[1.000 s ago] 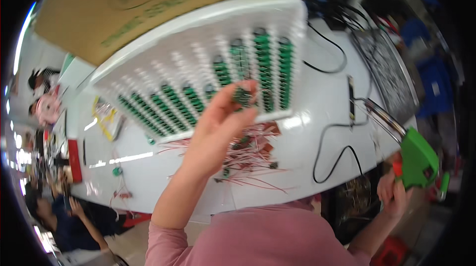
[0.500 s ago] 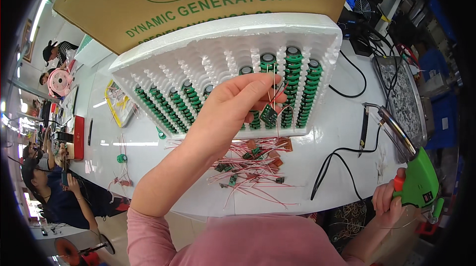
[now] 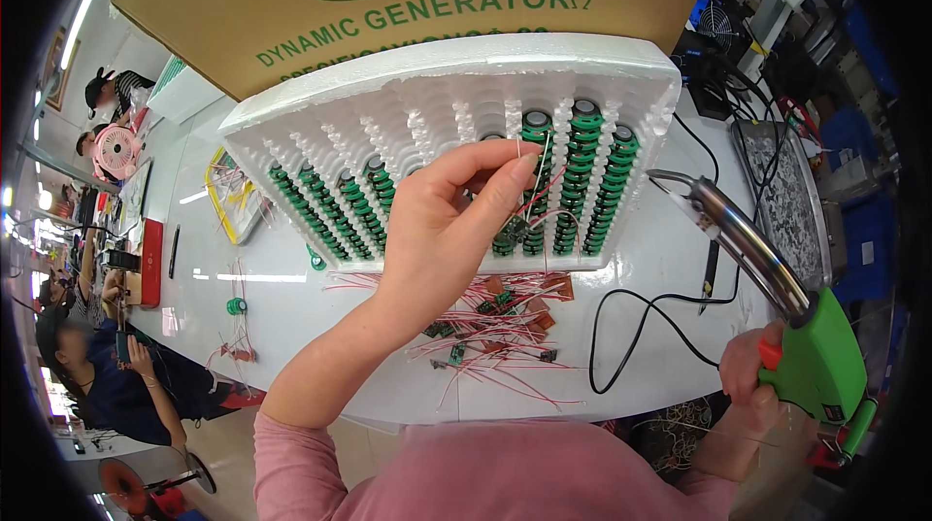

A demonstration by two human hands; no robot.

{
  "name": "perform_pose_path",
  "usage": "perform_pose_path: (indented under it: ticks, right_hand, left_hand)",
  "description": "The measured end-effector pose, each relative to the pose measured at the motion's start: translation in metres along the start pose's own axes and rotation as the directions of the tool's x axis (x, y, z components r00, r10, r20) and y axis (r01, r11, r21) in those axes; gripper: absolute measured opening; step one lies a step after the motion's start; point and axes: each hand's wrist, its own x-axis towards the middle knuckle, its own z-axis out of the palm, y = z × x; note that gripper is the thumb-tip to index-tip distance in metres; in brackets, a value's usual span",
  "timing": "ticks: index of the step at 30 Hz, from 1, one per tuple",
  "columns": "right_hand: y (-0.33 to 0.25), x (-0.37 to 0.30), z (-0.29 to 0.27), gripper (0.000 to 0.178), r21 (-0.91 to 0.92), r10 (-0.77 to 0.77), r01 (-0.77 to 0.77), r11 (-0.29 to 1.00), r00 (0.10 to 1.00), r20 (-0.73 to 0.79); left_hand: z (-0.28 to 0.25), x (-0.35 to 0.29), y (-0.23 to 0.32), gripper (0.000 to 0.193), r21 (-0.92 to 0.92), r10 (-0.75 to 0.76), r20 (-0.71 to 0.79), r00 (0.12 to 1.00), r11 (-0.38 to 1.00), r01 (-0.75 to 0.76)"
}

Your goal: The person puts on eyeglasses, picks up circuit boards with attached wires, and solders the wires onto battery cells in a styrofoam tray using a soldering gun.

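Note:
My left hand (image 3: 447, 215) is raised in front of the foam tray, thumb and forefinger pinched on thin wires. From those wires hangs a small green circuit board (image 3: 514, 229), partly hidden behind the fingers. My right hand (image 3: 752, 375) grips a green soldering gun (image 3: 823, 358) with a red trigger at the lower right. Its bent metal tip points up and left, apart from the board. Behind my left hand, the white foam tray (image 3: 320, 118) holds rows of round green-and-black parts (image 3: 584, 147).
Below the tray lies a pile of red and white wires with small boards (image 3: 500, 317). A brown cardboard box (image 3: 214, 26) stands behind it. Black cable (image 3: 636, 296) loops across the table at the right. Co-workers (image 3: 107, 366) sit along the left, near a pink fan (image 3: 117, 152).
The soldering gun has moved up and left, its tip nearer the tray. My left hand has turned slightly, still pinching the wires, and the board shows less clearly.

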Motion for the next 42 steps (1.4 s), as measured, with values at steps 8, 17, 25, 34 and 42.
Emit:
perform_pose_path:
  ticks: [8, 17, 25, 34, 42]
  right_hand:
    - [0.010, 0.007, 0.012, 0.042, 0.210, 0.447, -0.396, 0.894, 0.764, -0.466]
    - [0.026, 0.058, 0.028, 0.048, -0.500, 0.010, -0.037, 0.865, 0.998, -0.058]
    - [0.032, 0.067, 0.033, 0.045, -0.482, 0.043, -0.085, 0.872, 0.994, -0.099]
    - [0.036, 0.066, 0.035, 0.041, -0.449, 0.080, -0.142, 0.882, 0.985, -0.155]
    - [0.040, 0.065, 0.040, 0.038, -0.416, 0.113, -0.189, 0.889, 0.973, -0.200]
  left_hand:
    - [-0.013, 0.003, 0.010, 0.033, -0.491, -0.419, 0.324, 0.848, 0.692, 0.529]
    - [-0.024, 0.012, 0.002, 0.020, -0.582, -0.492, 0.365, 0.790, 0.541, 0.607]
    - [-0.028, 0.013, 0.001, 0.016, -0.626, -0.557, 0.316, 0.768, 0.485, 0.610]
    - [-0.031, 0.011, -0.006, 0.016, -0.631, -0.540, 0.299, 0.787, 0.507, 0.587]
    - [-0.035, 0.007, -0.006, 0.014, -0.598, -0.554, 0.278, 0.785, 0.540, 0.593]
